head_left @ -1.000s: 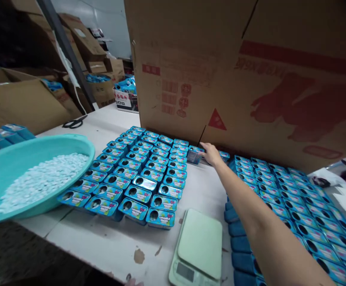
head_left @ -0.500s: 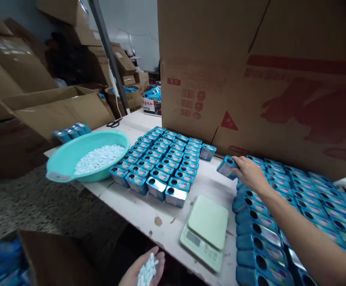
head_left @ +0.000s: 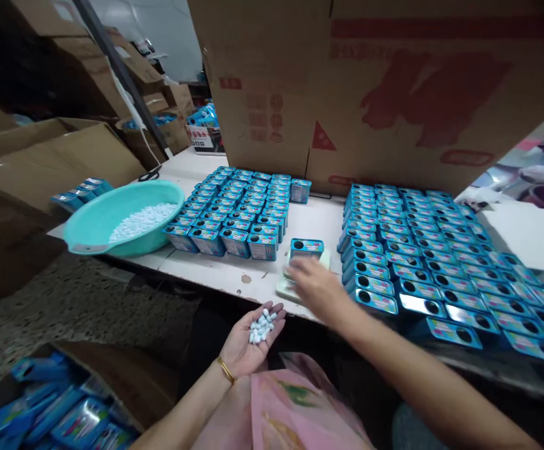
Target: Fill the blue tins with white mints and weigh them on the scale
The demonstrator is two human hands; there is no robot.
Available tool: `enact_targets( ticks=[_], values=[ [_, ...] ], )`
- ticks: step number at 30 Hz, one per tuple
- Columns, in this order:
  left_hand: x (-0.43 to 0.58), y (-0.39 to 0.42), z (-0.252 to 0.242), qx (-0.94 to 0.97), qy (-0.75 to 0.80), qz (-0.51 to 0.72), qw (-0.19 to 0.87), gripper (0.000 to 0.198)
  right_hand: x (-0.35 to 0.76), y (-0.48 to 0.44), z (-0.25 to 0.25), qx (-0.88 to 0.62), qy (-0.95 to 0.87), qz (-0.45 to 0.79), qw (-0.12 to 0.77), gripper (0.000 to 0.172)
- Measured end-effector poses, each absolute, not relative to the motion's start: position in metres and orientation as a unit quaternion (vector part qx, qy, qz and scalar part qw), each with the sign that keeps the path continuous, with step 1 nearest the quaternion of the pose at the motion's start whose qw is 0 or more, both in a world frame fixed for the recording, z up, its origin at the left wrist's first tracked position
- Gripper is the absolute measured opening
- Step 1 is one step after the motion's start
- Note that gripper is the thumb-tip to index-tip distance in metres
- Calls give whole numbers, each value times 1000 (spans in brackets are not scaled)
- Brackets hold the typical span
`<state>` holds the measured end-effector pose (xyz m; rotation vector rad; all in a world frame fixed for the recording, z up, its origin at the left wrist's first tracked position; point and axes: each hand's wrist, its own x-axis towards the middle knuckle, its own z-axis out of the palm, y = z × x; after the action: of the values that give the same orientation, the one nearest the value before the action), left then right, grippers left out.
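My left hand (head_left: 253, 347) is palm up below the table edge, cupping a small heap of white pellets (head_left: 261, 327). A blue tin box (head_left: 306, 246) with a dark round spot on its lid stands on the pale green kitchen scale (head_left: 286, 287). Just in front of that box, over the scale, is my right hand (head_left: 316, 287); motion blurs its fingers. A turquoise basin (head_left: 84, 228) of similar white pellets (head_left: 143, 222) sits at the table's left.
Rows of blue tins (head_left: 234, 212) stand left of the scale, and a larger block of them (head_left: 422, 250) fills the right. A big cardboard box (head_left: 272, 75) rises behind. Scissors (head_left: 150, 173) lie beyond the basin. Blue packages (head_left: 65, 406) fill a carton at lower left.
My right hand has brought a tin from the back of the table onto the scale and let it go. My left hand, with the pellets, has come higher into view.
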<state>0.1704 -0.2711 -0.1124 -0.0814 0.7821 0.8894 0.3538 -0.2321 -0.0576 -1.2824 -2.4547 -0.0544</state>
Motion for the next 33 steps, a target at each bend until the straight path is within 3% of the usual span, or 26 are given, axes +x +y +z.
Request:
enact_targets(
  ticks=[3, 12, 22, 33],
  values=[
    [170, -274, -123, -45, 399, 410, 819, 6, 314, -273, -79, -411, -896, 51, 159, 29],
    [164, -268, -132, -74, 359, 361, 858, 12, 311, -269, -114, -433, -860, 217, 163, 19],
    [157, -251, -136, -117, 354, 337, 865, 13, 297, -267, -114, -464, -865, 154, 118, 13],
    [147, -235, -138, -125, 323, 300, 889, 17, 289, -261, -129, -476, -842, 184, 173, 18]
  ],
)
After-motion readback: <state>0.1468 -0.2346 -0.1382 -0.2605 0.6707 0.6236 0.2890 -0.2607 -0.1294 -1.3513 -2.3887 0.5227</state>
